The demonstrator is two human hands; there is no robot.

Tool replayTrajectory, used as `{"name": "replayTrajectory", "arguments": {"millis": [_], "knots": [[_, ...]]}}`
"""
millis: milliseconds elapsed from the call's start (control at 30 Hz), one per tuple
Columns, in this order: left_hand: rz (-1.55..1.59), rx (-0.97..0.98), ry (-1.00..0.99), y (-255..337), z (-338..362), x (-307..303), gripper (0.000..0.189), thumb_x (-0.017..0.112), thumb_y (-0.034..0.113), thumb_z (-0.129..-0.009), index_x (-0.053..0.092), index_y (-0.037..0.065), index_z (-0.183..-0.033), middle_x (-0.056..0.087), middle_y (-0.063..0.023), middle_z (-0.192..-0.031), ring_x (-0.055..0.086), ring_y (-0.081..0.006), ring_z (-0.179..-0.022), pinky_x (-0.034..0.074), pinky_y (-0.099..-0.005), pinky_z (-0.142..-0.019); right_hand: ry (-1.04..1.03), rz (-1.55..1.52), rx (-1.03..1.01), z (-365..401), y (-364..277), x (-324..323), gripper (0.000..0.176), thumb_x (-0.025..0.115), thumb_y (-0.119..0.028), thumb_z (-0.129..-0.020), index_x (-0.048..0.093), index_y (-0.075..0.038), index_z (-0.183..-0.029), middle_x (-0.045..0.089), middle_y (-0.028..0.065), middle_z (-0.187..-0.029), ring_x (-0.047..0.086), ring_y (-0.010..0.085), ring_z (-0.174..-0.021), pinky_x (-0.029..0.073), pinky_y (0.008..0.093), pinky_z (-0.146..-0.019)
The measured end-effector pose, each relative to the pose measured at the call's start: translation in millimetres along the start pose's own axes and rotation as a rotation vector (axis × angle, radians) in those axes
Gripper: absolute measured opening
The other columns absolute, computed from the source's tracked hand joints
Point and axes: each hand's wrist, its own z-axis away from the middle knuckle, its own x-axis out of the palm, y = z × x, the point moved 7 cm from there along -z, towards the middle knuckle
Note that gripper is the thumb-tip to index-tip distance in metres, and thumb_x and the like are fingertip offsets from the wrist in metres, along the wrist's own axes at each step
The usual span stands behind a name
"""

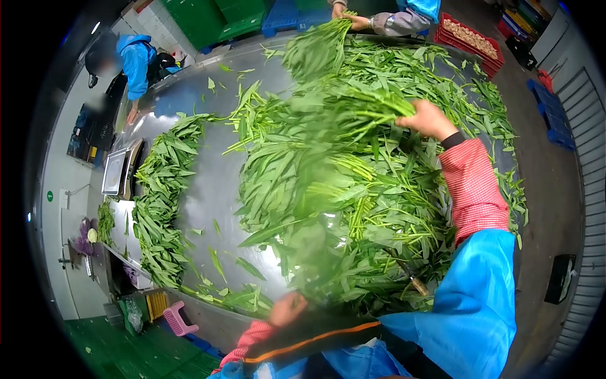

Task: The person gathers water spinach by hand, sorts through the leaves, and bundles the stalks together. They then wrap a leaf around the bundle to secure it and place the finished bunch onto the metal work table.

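My right hand [428, 120] is closed round the stems of a bunch of water spinach [372, 108], held above the heap with its leaves pointing left. My left hand [288, 308] is low at the table's near edge, blurred, beside loose leaves; its fingers cannot be made out. Between my hands, a smear of moving leaves hides part of the heap of leafy greens [379, 215]. A knife with a wooden handle [418, 285] lies partly under stems at the near right.
Another row of greens [161, 202] runs along the left of the metal table [218, 170], beside a scale [115, 172]. Across the table, a co-worker's hands [353, 22] hold a bunch [315, 50]. Another person [136, 63] reaches in at the left. Red crates [470, 47] stand at the back right.
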Motion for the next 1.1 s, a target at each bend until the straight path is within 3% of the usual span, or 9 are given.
{"name": "replayTrajectory", "arguments": {"millis": [67, 267, 367, 533, 667, 800, 833, 1000, 1100], "knots": [[0.001, 0.050, 0.041, -4.6, -4.5, 2.7, 0.021, 0.069, 0.026, -0.084, 0.063, 0.006, -0.090, 0.064, -0.0148, -0.080, 0.063, -0.0305, -0.071, 0.049, -0.0361, -0.066, 0.001, -0.274, -0.063, 10.0, -25.5, -29.8, 0.040, 0.077, -0.030, -0.077, 0.066, -0.002, -0.103, 0.063, 0.0032, -0.071, 0.056, 0.0081, -0.057, 0.044, 0.0245, -0.051], [-0.032, -0.004, -0.026, 3.1, -10.6, 3.1, 0.022, 0.063, 0.030, -0.087, 0.061, 0.009, -0.091, 0.064, -0.0158, -0.087, 0.063, -0.0339, -0.079, 0.051, -0.0414, -0.071, 0.212, -0.543, -0.276, 23.0, -90.3, -75.5, 0.048, 0.075, -0.022, -0.079, 0.057, 0.001, -0.116, 0.059, 0.0006, -0.076, 0.050, 0.0049, -0.055, 0.042, 0.0204, -0.049], [-0.036, 0.022, -0.004, 0.5, -12.9, 3.6, 0.022, 0.063, 0.030, -0.087, 0.061, 0.009, -0.090, 0.064, -0.0158, -0.086, 0.063, -0.0337, -0.078, 0.051, -0.0417, -0.070, 0.278, -0.381, -0.403, -17.4, -80.9, -38.6, 0.049, 0.074, -0.020, -0.076, 0.057, 0.002, -0.115, 0.067, 0.0070, -0.093, 0.062, 0.0169, -0.083, 0.050, 0.0320, -0.077], [-0.021, -0.020, 0.030, -1.4, -14.2, -1.1, 0.021, 0.067, 0.027, -0.084, 0.061, 0.006, -0.088, 0.064, -0.0163, -0.082, 0.063, -0.0346, -0.075, 0.050, -0.0399, -0.069, 0.356, 0.283, -0.217, -77.1, -29.5, 42.3, 0.038, 0.061, -0.013, -0.075, 0.062, -0.019, -0.112, 0.067, 0.0139, -0.092, 0.064, 0.0330, -0.085, 0.052, 0.0424, -0.072], [-0.024, -0.068, 0.057, -12.6, -11.6, 1.0, 0.022, 0.069, 0.026, -0.083, 0.062, 0.006, -0.088, 0.064, -0.0159, -0.080, 0.063, -0.0336, -0.073, 0.049, -0.0381, -0.068, 0.430, 0.466, -0.135, -116.0, 20.3, 87.9, 0.016, 0.059, -0.011, -0.079, 0.065, -0.014, -0.094, 0.064, 0.0117, -0.097, 0.066, 0.0323, -0.081, 0.053, 0.0457, -0.065], [-0.012, -0.156, -0.023, 6.2, -12.9, -5.3, 0.024, 0.061, 0.030, -0.088, 0.061, 0.007, -0.090, 0.064, -0.0179, -0.085, 0.062, -0.0370, -0.077, 0.050, -0.0419, -0.070, 0.377, 0.615, -0.048, -124.0, 16.4, 82.5, 0.020, 0.055, -0.012, -0.080, 0.066, -0.015, -0.095, 0.063, 0.0134, -0.096, 0.065, 0.0323, -0.084, 0.050, 0.0460, -0.069], [-0.013, -0.145, -0.009, 5.9, -12.7, -5.4, 0.024, 0.061, 0.031, -0.088, 0.061, 0.007, -0.090, 0.064, -0.0178, -0.085, 0.062, -0.0370, -0.078, 0.050, -0.0420, -0.071, 0.478, 0.621, -0.059, -119.8, 8.1, 75.2, 0.015, 0.057, -0.012, -0.077, 0.067, -0.014, -0.088, 0.062, 0.0104, -0.094, 0.062, 0.0290, -0.090, 0.047, 0.0471, -0.078], [-0.034, -0.157, 0.000, 11.2, -12.5, -6.5, 0.024, 0.060, 0.033, -0.088, 0.061, 0.009, -0.091, 0.064, -0.0176, -0.087, 0.063, -0.0376, -0.079, 0.050, -0.0430, -0.071, 0.693, 0.811, -0.359, -63.7, -75.8, 12.0, 0.008, 0.060, -0.013, -0.074, 0.068, -0.011, -0.075, 0.059, 0.0069, -0.098, 0.049, 0.0227, -0.102, 0.036, 0.0480, -0.093], [-0.078, -0.128, 0.005, -3.3, -12.0, 1.8, 0.024, 0.059, 0.033, -0.089, 0.060, 0.010, -0.093, 0.064, -0.0180, -0.088, 0.062, -0.0388, -0.080, 0.050, -0.0449, -0.070, 0.761, 0.825, -0.461, -33.7, -104.0, -28.5, 0.008, 0.066, -0.012, -0.067, 0.063, -0.010, -0.075, 0.060, 0.0106, -0.091, 0.057, 0.0264, -0.095, 0.042, 0.0456, -0.090]]}}
